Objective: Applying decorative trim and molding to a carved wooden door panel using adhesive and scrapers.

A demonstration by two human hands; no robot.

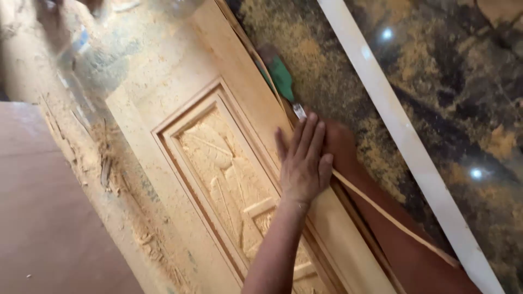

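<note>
The carved wooden door (pixel 229 163) is lying flat and running diagonally across the view, its raised panel with leaf-like relief sitting inside a moulded frame, and the work is going on along its far long edge. The left hand (pixel 305 163) is pressing down flat on the door's stile right at that edge, fingers spread and together pointing away from the person, holding nothing. The right hand (pixel 340 144) is sitting just beyond it, partly hidden behind the left, and appears to be gripping a green-handled tool (pixel 282 79) whose metal ferrule is showing just above the fingers; how tightly it is closing cannot be told. A thin wooden strip (pixel 392 218) is lying along the door's edge, running under both hands toward the lower right. To do this well, the flat hand seems to be needing steady pressure so the strip is not lifting. Sawdust and shavings (pixel 117 179) are covering the bench on the near side, and a polished dark marble floor (pixel 463 81) with a pale band (pixel 381 103) is showing beyond.
</note>
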